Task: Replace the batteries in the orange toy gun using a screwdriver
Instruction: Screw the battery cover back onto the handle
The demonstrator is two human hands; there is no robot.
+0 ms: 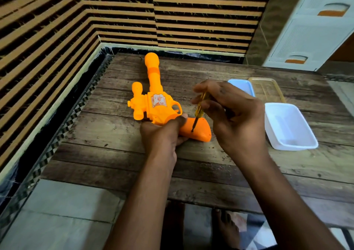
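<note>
The orange toy gun (153,104) lies flat on the wooden table (118,157), barrel pointing away from me and grip toward the right. My left hand (162,134) grips the gun where the body meets the grip, thumb on top. My right hand (228,111) pinches a screwdriver (199,109) with a clear yellow handle. The screwdriver stands tilted, its dark tip down on the gun's grip (199,131).
A white plastic tub (289,127) sits right of my right hand. Behind it lie a light blue tub (242,86) and a clear yellowish lid or tray (268,88). A white drawer cabinet (310,27) stands at the back right. Tiled walls close the left and back.
</note>
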